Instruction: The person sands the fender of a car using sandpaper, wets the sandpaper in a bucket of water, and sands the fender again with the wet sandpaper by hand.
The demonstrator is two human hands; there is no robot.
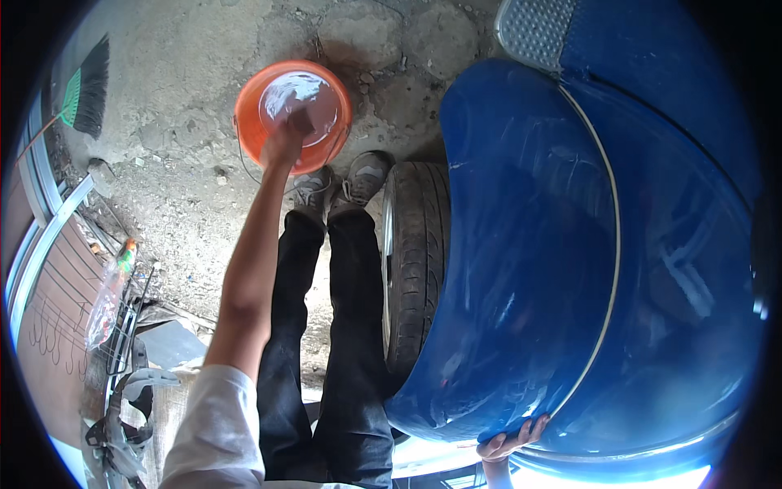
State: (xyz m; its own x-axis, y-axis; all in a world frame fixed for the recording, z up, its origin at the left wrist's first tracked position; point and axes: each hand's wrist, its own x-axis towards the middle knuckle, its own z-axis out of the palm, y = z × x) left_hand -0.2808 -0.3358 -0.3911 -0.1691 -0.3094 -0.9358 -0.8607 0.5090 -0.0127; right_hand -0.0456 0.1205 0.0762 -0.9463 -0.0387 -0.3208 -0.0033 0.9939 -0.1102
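My left hand [284,143] reaches down into an orange plastic bucket [246,122] on the ground. Its fingers are closed on a dark brownish sponge or pad [300,121], held over or in cloudy water with white suds [293,88]. At the lower right, my right hand [513,440] rests with bent fingers on the lower rim of a blue car fender [519,244], near the cream beading [617,226] along its seam. Smears and streaks show on the glossy blue paint. The fender curves over a black tire [418,269], just right of my legs.
My shoes [366,177] stand between the bucket and tire on rough concrete. A studded metal plate [534,30] adjoins the fender at the top. A green-headed broom [85,91] lies left. Lower left are a wire rack with hooks [58,330], a plastic bag [107,305] and metal parts [131,403].
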